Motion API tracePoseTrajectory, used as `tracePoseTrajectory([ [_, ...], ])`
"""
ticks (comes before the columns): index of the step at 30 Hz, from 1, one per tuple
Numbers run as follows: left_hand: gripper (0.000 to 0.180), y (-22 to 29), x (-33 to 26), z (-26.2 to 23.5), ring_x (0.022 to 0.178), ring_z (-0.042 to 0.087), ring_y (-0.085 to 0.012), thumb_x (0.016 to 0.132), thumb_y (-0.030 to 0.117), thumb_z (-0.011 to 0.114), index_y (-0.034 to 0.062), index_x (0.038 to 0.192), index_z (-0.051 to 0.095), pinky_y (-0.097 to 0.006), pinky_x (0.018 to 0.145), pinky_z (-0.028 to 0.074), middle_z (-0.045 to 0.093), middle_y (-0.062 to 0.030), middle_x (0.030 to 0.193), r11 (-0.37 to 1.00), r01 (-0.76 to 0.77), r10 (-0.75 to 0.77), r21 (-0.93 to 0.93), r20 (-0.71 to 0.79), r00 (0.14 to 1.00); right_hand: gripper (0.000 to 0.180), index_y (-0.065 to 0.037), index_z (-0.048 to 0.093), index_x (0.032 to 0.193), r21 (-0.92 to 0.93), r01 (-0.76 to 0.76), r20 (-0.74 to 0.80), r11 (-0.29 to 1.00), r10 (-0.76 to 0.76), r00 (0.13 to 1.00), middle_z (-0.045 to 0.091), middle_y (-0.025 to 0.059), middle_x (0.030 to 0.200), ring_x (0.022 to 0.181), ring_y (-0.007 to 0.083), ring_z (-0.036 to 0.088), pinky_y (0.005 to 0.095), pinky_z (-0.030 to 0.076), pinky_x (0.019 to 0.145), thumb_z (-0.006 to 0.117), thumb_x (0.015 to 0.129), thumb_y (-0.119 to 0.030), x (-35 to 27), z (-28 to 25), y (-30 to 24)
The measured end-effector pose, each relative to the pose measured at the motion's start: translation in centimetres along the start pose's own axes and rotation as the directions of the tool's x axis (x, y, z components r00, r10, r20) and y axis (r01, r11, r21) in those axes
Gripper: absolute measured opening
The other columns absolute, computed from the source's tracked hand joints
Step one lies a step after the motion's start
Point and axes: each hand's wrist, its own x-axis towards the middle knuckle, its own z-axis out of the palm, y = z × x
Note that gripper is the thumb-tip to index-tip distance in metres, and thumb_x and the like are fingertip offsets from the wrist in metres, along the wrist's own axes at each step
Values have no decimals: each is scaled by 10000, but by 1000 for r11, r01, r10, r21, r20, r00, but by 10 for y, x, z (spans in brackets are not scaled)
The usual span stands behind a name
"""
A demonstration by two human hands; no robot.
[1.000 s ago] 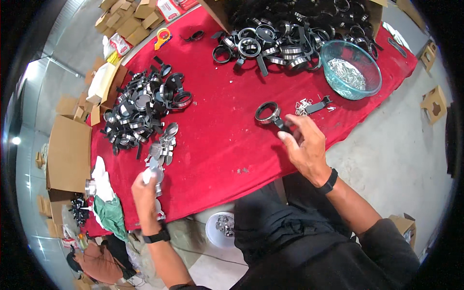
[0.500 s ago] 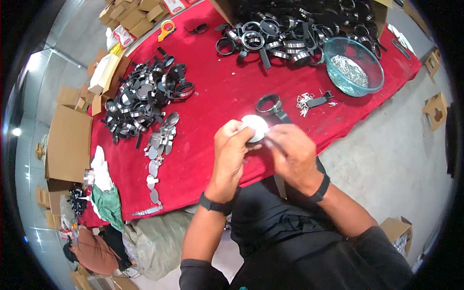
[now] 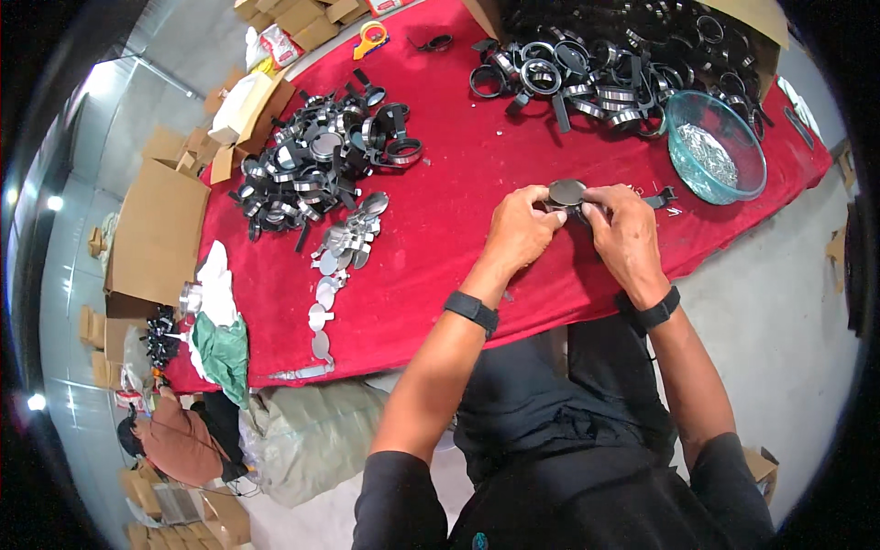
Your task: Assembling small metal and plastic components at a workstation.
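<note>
A plain bright red cloth (image 3: 440,229) covers the table. On it lie two heaps of black round frames with silvery glints, one at the left (image 3: 321,160) and one at the far right (image 3: 596,64). A row of pale silver-grey mirror discs (image 3: 341,252) runs down the cloth. The see-through bowl (image 3: 717,147) is tinted teal and holds silvery bits. The small round disc (image 3: 566,192) looks dark grey. Each wrist wears a black band (image 3: 472,312). Brown cardboard boxes (image 3: 156,234) stand beside a white and green cloth bundle (image 3: 218,321).

Red-covered table (image 3: 440,247) on grey concrete floor (image 3: 779,330), cardboard boxes (image 3: 156,234) alongside.
</note>
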Motion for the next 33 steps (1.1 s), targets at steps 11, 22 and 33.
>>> tracePoseTrajectory([
  [11, 563, 8, -28, 11, 1024, 785, -205, 936, 155, 857, -42, 1422, 651, -354, 891, 630, 792, -168, 1208, 998, 3, -13, -62, -155, 988, 175, 12, 802, 1091, 25, -15, -67, 1000, 17, 998, 786, 213, 1020, 962, 422, 758, 492, 600, 868, 769, 924, -29, -12, -11, -16],
  [22, 614, 19, -31, 16, 1116, 803, -225, 927, 131, 851, -74, 1459, 622, -360, 956, 630, 812, -206, 1228, 991, 59, -78, -121, -162, 984, 139, -5, 801, 1038, -41, 52, -140, 998, -57, 989, 772, 188, 955, 892, 397, 754, 487, 603, 818, 798, 907, -49, -13, 1, -16],
  [33, 732, 25, -32, 19, 1210, 781, -309, 895, 151, 881, -79, 1514, 565, -405, 1036, 613, 736, -291, 1382, 996, 34, -52, -77, -236, 970, 94, -24, 803, 980, -151, 117, -38, 982, -124, 992, 729, 154, 918, 918, 381, 721, 497, 583, 813, 782, 897, -63, -8, 0, -13],
])
